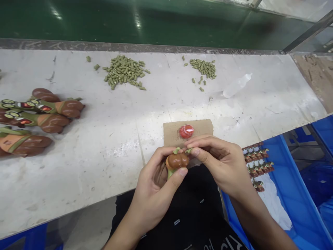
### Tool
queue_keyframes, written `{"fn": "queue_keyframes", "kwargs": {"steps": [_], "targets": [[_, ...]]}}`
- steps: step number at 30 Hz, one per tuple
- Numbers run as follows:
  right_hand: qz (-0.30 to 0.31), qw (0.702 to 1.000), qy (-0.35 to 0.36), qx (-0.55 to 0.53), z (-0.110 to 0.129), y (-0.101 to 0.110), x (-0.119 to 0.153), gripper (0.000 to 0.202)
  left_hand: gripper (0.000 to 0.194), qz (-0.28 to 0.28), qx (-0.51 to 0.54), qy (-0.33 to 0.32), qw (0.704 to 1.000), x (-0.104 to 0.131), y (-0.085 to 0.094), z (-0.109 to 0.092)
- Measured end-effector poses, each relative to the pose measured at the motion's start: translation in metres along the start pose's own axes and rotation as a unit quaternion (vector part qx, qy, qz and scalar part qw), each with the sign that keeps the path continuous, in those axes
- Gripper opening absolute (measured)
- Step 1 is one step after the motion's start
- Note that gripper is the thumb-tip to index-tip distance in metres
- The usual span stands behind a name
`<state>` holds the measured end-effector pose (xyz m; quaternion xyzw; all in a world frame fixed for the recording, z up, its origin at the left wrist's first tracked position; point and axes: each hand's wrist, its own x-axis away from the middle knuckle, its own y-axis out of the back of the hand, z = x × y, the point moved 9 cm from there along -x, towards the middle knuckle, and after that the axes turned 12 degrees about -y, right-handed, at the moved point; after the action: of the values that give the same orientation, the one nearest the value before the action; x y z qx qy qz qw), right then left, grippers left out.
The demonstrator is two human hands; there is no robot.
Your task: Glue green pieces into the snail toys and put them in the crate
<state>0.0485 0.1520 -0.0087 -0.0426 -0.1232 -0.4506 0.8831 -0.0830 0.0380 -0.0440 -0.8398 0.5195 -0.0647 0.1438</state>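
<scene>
Close to my body, my left hand (158,187) is wrapped round a brown and green figure (177,160), its rounded brown end facing up. A small green piece (177,150) stands on the figure's upper side. My right hand (221,159) pinches another small green piece (189,150) between thumb and forefinger, right beside the figure; whether it touches the figure is too small to tell. Just beyond my hands lies a brown cardboard piece (170,133) bearing a glossy red blob (186,131).
Several brown and green figures (53,122) lie at the table's left. Two heaps of small green pieces (124,71) (204,67) sit near the back edge, with a translucent bottle (237,85) to their right. A blue crate (293,173) at the lower right holds rows of figures.
</scene>
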Motion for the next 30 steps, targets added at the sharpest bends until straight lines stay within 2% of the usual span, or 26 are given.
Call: {"fn": "queue_keyframes", "kwargs": {"steps": [8,16,20,22,24,26,28,30], "targets": [[-0.015,0.993,0.068,0.094,0.014,-0.003,0.006,0.021,0.016,0.011,-0.029,0.002,1.000,0.001,-0.001,0.002],[-0.010,0.992,0.089,0.092,0.010,-0.012,0.009,0.026,0.017,0.006,-0.044,-0.016,0.999,0.005,0.004,0.000],[0.002,0.988,0.095,0.118,0.012,-0.008,0.022,0.021,0.013,0.039,-0.049,0.013,0.998,0.008,0.000,-0.004],[0.002,0.982,0.108,0.152,0.018,0.002,0.037,0.038,0.014,0.059,-0.059,0.049,0.995,0.014,-0.003,-0.001],[0.015,0.961,0.145,0.235,0.027,0.009,0.058,0.064,0.018,0.100,-0.074,0.093,0.988,0.023,-0.011,0.010],[0.053,0.919,0.174,0.349,0.026,0.008,0.081,0.073,0.023,0.153,-0.087,0.138,0.975,0.034,-0.025,0.028],[0.087,0.880,0.161,0.439,0.011,0.006,0.099,0.060,0.028,0.184,-0.092,0.172,0.963,0.043,-0.041,0.051],[0.086,0.866,0.110,0.480,-0.011,0.011,0.109,0.041,0.028,0.205,-0.097,0.200,0.953,0.050,-0.061,0.075]]}}
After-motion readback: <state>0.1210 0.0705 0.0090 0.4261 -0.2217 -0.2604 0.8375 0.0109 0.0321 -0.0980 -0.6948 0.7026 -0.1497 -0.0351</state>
